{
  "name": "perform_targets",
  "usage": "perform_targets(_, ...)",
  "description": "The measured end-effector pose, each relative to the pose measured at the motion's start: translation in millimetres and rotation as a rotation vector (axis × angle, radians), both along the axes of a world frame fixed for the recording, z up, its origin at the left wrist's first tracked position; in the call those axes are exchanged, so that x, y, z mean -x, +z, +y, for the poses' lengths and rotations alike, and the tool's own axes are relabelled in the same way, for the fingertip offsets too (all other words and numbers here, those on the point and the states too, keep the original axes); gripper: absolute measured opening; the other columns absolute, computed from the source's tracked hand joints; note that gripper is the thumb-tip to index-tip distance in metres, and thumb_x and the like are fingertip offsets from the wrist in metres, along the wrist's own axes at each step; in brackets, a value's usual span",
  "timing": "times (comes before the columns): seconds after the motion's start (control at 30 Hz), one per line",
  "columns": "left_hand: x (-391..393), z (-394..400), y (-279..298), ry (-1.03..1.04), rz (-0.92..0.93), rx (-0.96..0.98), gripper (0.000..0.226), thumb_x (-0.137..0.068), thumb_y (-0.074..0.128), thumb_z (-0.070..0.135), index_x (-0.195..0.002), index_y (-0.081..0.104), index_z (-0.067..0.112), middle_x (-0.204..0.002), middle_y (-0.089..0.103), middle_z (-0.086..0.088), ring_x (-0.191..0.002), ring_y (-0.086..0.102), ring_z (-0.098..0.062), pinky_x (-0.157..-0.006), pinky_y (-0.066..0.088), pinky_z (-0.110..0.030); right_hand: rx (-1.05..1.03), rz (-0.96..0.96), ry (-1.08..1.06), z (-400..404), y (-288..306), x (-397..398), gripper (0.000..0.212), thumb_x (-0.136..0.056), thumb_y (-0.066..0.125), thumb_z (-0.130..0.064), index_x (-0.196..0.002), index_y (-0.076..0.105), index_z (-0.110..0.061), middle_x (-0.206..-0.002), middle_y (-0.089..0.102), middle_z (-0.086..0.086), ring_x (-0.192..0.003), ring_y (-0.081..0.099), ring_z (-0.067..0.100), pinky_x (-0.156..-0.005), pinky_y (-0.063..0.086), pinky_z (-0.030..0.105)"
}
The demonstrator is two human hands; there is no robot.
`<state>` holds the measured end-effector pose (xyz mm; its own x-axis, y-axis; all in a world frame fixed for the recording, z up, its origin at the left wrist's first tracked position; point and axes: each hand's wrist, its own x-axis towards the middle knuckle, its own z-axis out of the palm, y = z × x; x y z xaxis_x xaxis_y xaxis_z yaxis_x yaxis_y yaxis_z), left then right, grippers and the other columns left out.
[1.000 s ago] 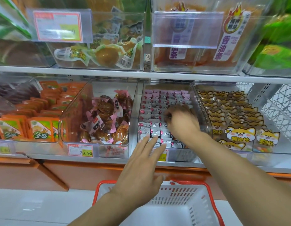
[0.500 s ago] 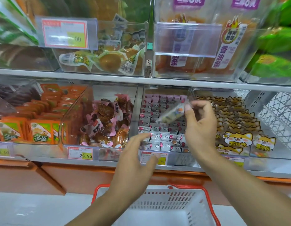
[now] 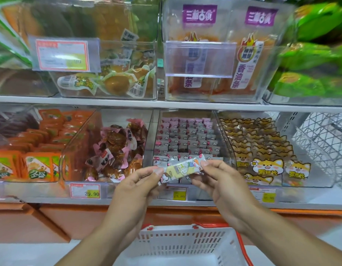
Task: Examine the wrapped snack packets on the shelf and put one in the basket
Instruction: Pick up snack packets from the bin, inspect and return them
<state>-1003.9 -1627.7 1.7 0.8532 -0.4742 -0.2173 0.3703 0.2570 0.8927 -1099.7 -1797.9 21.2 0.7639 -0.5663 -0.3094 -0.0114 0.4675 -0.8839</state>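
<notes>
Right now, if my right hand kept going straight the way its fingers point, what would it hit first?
Probably your left hand. The right hand points leftward along the snack packet both hands pinch, so past the packet it meets the left fingers, though depth is hard to judge.

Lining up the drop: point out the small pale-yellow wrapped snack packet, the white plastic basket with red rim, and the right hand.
small pale-yellow wrapped snack packet [image 3: 182, 168]: head view, middle of wrapper.
white plastic basket with red rim [image 3: 185, 239]: head view, slotted far wall.
right hand [image 3: 222, 184]: head view, back of hand.
</notes>
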Motion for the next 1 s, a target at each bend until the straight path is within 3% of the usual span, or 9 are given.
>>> perform_targets(0.17,-5,-2,1,0.002,0.035,0.046,0.044,-0.050,0.087,0.033,-0.088,0.081,0.011,-0.100,0.079,-0.010,-0.087,0.075,-0.013,-0.073,0.059,-0.020,0.218,0.054,0.041,-2,-2,6,0.020,-0.091,0.072,-0.033,-0.108,0.067,-0.024,-0.099,0.077,-0.007,-0.088,0.077,0.024,-0.070,0.061,0.031)
perform_targets(0.27,-7,-2,3,-0.013,0.030,0.063,0.043,-0.051,0.088,0.030,-0.088,0.080,0.009,-0.097,0.078,-0.011,-0.085,0.075,-0.014,-0.072,0.059,-0.021,0.261,-0.019,0.150,-3,1,7,0.038,-0.087,0.076,-0.031,-0.122,0.060,-0.028,-0.101,0.078,-0.002,-0.091,0.076,0.023,-0.074,0.060,0.030)
perform_targets(0.43,-4,-1,8,-0.042,-0.015,0.068,0.037,-0.059,0.084,0.033,-0.091,0.081,0.016,-0.102,0.078,-0.012,-0.091,0.075,-0.017,-0.076,0.060,-0.023,0.279,-0.043,0.162,-7,4,8,0.048,-0.076,0.077,-0.034,-0.120,0.063,-0.024,-0.102,0.079,0.004,-0.089,0.076,0.021,-0.076,0.060,0.030)
perform_targets(0.53,-1,3,12,-0.075,-0.246,-0.089,0.037,-0.069,0.081,0.040,-0.105,0.076,0.034,-0.113,0.077,0.001,-0.105,0.073,-0.013,-0.082,0.059,-0.023,0.312,-0.026,0.159,-5,2,8,0.039,-0.081,0.075,-0.036,-0.115,0.064,-0.022,-0.100,0.079,0.001,-0.084,0.075,0.018,-0.075,0.060,0.031)
perform_targets(0.63,7,5,13,-0.125,-0.481,-0.214,0.044,-0.065,0.086,0.037,-0.107,0.075,0.036,-0.114,0.074,0.016,-0.110,0.067,0.002,-0.085,0.051,-0.009,0.331,0.025,0.168,-1,-1,7,0.038,-0.082,0.075,-0.040,-0.112,0.066,-0.019,-0.095,0.079,0.001,-0.081,0.075,0.016,-0.078,0.057,0.036)
perform_targets(0.73,9,1,13,-0.110,-0.414,-0.220,0.040,-0.062,0.087,0.036,-0.100,0.078,0.036,-0.108,0.077,0.011,-0.108,0.070,-0.008,-0.091,0.054,-0.023,0.378,0.047,0.163,-1,-1,7,0.051,-0.073,0.078,-0.054,-0.111,0.067,-0.021,-0.092,0.078,0.000,-0.080,0.075,0.015,-0.079,0.056,0.037)
perform_targets(0.83,7,1,13,-0.108,-0.330,-0.178,0.040,-0.059,0.087,0.037,-0.099,0.079,0.031,-0.105,0.079,0.000,-0.105,0.073,-0.018,-0.092,0.056,-0.031,0.450,-0.002,0.173,-6,1,7,0.057,-0.065,0.083,-0.055,-0.115,0.068,-0.034,-0.108,0.075,-0.010,-0.096,0.074,0.014,-0.085,0.058,0.037)
perform_targets(0.93,7,2,14,-0.135,-0.303,-0.135,0.039,-0.061,0.086,0.037,-0.098,0.079,0.030,-0.104,0.079,-0.001,-0.101,0.075,-0.019,-0.083,0.058,-0.022,0.522,-0.040,0.270,-9,5,8,0.047,-0.067,0.085,-0.041,-0.112,0.071,-0.043,-0.120,0.070,-0.016,-0.113,0.068,0.017,-0.097,0.053,0.038)
perform_targets(1.0,7,3,13,-0.131,-0.344,-0.158,0.037,-0.065,0.087,0.033,-0.101,0.078,0.031,-0.104,0.079,0.004,-0.100,0.075,-0.014,-0.080,0.056,-0.016,0.534,-0.044,0.274,-9,6,8,0.039,-0.069,0.083,-0.035,-0.106,0.074,-0.037,-0.117,0.073,-0.012,-0.109,0.070,0.019,-0.094,0.055,0.033)
